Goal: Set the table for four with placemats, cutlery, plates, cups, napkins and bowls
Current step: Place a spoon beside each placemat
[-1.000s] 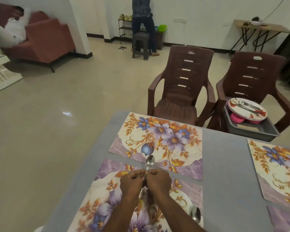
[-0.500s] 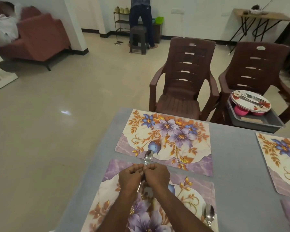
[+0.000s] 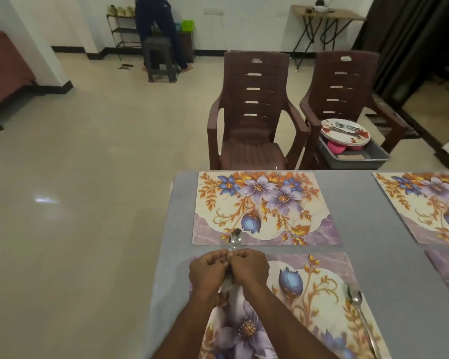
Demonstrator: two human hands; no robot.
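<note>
Fingers [image 3: 219, 257] of both hands are curled in tight and meet knuckle to knuckle over the far edge of the nearest placemat [image 3: 322, 278]; the left hand [image 3: 208, 270] and the right hand [image 3: 249, 269] together grasp a steel spoon [image 3: 235, 239], whose bowl sticks out beyond the fingertips and overlaps the near edge of the next placemat [image 3: 265, 208]; part of its handle shows in the gap below the two palms, the rest is hidden by the hands. Both forearms come up from the bottom edge across the nearest placemat's purple flowers; a second spoon [image 3: 359, 314] lies on that mat's right side, bowl away from the person, well apart from the hands. Two more floral placemats [image 3: 425, 203] show at the right edge of the grey tabletop [image 3: 360, 229], one beyond the other, both cut off by the frame. Beyond the tabletop stand two brown plastic chairs [image 3: 254, 112]; the right one carries a grey tray [image 3: 358, 158] with pink bowls [image 3: 336, 147] under a flowered plate [image 3: 345, 130], and cutlery [image 3: 346, 128] lies on the plate. Across the room a person [image 3: 157, 29] stands behind a dark stool [image 3: 158, 60], beside a shoe rack [image 3: 121, 24].
</note>
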